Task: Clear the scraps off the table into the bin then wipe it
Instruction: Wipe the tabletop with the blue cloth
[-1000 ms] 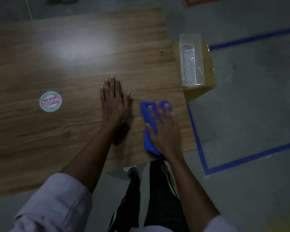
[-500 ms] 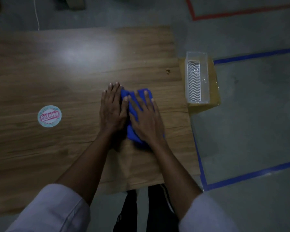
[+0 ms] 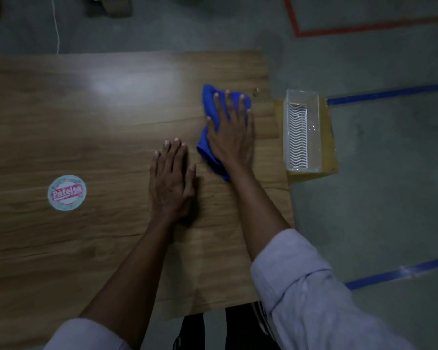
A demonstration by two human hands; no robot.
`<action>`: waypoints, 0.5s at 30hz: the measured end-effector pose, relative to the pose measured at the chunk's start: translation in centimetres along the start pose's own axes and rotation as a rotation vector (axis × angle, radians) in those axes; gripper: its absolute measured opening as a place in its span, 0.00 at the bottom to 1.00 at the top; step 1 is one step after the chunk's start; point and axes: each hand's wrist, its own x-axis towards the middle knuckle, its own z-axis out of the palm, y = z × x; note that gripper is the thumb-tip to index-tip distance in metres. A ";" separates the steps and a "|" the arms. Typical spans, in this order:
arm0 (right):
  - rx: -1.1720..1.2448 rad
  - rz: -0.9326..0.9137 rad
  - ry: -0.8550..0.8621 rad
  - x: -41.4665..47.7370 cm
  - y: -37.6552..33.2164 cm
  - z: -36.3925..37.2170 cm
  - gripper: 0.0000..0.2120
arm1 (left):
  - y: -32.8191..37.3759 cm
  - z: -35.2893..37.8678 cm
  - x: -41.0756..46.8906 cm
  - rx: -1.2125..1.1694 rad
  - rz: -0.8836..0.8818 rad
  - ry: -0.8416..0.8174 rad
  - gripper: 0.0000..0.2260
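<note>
My right hand (image 3: 232, 132) presses flat, fingers spread, on a crumpled blue cloth (image 3: 209, 104) near the right edge of the wooden table (image 3: 86, 127). My left hand (image 3: 171, 178) rests flat on the bare wood just left of the cloth, apart from it. A tiny brown scrap (image 3: 256, 91) lies on the table beyond my right fingertips, close to the edge. A clear plastic bin (image 3: 302, 130) with a white ribbed insert stands on a yellow box (image 3: 329, 152) right beside the table's right edge.
A round white sticker (image 3: 66, 192) with pink lettering is stuck on the table at the left. Blue floor tape (image 3: 390, 93) and red floor tape (image 3: 364, 27) mark the grey floor to the right. A cardboard box (image 3: 116, 5) stands beyond the far edge.
My right hand has slid the blue cloth away from my left hand, toward the table's far right corner. My left hand has stayed flat in the same spot.
</note>
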 end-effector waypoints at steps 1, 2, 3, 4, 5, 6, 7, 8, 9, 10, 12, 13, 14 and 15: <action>-0.007 -0.084 -0.023 -0.3 -0.4 0.0 0.30 | 0.1 -0.1 0.1 -0.008 -0.007 0.003 0.23; -0.014 -0.175 -0.039 -1.6 -0.4 0.0 0.29 | 0.3 -0.3 0.1 -0.015 -0.015 0.006 0.22; -0.011 -0.248 -0.053 -3.9 0.0 -0.1 0.29 | 0.6 -0.4 0.1 -0.017 -0.025 0.005 0.22; 0.001 -0.275 -0.062 -6.7 0.8 -0.2 0.30 | 0.9 -0.5 0.1 -0.010 -0.031 0.000 0.21; 0.019 -0.240 -0.066 -9.8 1.8 -0.5 0.30 | 1.1 -0.6 0.0 0.010 -0.035 -0.012 0.21; 0.034 -0.150 -0.052 -12.5 3.0 -0.8 0.30 | 1.3 -0.7 0.1 0.044 -0.039 -0.029 0.20; 0.038 -0.030 -0.022 -14.4 4.2 -1.1 0.30 | 1.6 -0.7 0.3 0.091 -0.047 -0.047 0.20; 0.027 0.087 0.016 -15.4 5.1 -1.3 0.30 | 1.9 -0.7 0.6 0.141 -0.058 -0.063 0.19; 0.006 0.181 0.042 -15.4 5.6 -1.4 0.30 | 2.1 -0.7 1.4 0.181 -0.069 -0.073 0.17; -0.017 0.240 0.058 -14.6 5.9 -1.3 0.30 | 2.3 -0.7 2.4 0.203 -0.078 -0.075 0.15; -0.035 0.284 0.079 -11.0 5.7 -0.9 0.30 | 2.4 -0.2 5.1 0.223 -0.075 -0.060 0.12; -0.025 0.285 0.089 -8.6 5.5 -0.7 0.30 | 2.1 0.4 6.5 0.221 -0.062 -0.052 0.12; -0.008 0.275 0.099 -5.9 5.2 -0.5 0.30 | 1.8 1.0 7.8 0.207 -0.044 -0.047 0.14; 0.011 0.256 0.108 -3.1 5.0 -0.4 0.30 | 1.5 1.7 8.8 0.188 -0.026 -0.052 0.17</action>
